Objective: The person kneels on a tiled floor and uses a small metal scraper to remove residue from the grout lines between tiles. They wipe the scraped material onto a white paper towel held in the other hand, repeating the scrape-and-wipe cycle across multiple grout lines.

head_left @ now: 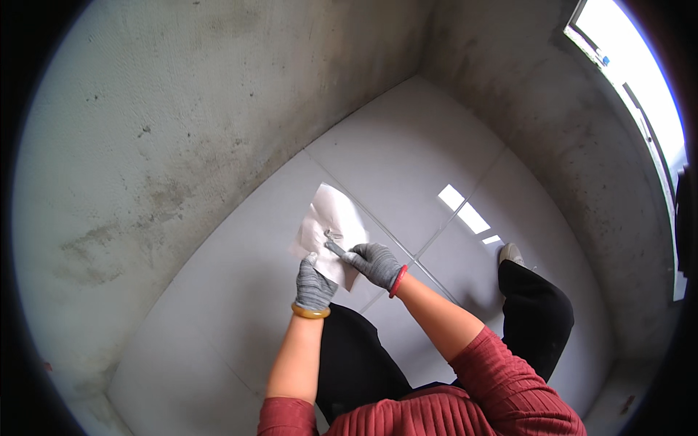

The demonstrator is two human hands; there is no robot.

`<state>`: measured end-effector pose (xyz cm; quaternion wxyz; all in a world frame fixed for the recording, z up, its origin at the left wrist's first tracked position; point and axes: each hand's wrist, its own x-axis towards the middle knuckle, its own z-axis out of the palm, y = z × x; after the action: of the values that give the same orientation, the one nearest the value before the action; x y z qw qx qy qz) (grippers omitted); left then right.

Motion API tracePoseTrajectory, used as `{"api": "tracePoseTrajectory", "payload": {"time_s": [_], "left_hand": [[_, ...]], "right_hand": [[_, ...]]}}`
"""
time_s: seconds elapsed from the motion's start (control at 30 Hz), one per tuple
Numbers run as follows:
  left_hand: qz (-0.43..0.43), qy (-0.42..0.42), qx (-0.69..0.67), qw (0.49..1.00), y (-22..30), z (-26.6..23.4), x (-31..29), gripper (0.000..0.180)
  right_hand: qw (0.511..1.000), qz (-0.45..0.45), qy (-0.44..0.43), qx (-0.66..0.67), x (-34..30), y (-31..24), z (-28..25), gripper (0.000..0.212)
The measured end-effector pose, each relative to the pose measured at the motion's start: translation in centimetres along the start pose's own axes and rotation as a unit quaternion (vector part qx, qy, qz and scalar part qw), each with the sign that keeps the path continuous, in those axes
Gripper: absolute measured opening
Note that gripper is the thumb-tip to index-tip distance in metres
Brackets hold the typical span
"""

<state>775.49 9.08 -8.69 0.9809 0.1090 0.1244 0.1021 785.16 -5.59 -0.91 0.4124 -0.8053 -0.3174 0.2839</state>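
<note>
A creased white sheet of paper point(338, 211) is held up above the tiled floor in front of me. My left hand point(314, 285), in a grey knit glove with a pale thumb tip, grips its lower edge. My right hand point(376, 263), gloved the same way, is closed around a short, narrow grey tool point(335, 248) whose exact kind I cannot make out. The tool's tip touches or nearly touches the paper, beside a small grey smear point(331, 234). Part of the left fingers is hidden behind the sheet.
Large glossy grey floor tiles point(407, 167) with pale joints lie below. A rough, stained cement wall point(167, 131) runs along the left, and another wall point(502, 80) meets it at a far corner. A bright window point(640, 58) is at right. My shoe point(511, 253) stands on the tiles.
</note>
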Motion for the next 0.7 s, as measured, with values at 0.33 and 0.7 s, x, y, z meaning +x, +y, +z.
{"api": "tracePoseTrajectory", "payload": {"time_s": [0.33, 0.7], "left_hand": [[0.008, 0.0, -0.107, 0.994, -2.3, 3.6, 0.7, 0.052], [0.104, 0.135, 0.076, 0.982, -4.6, 9.3, 0.9, 0.044]], "right_hand": [[0.99, 0.112, -0.064, -0.058, -1.0, -1.9, -4.4, 0.04], [0.836, -0.079, 0.143, -0.524, -7.5, -6.5, -6.2, 0.005]]}}
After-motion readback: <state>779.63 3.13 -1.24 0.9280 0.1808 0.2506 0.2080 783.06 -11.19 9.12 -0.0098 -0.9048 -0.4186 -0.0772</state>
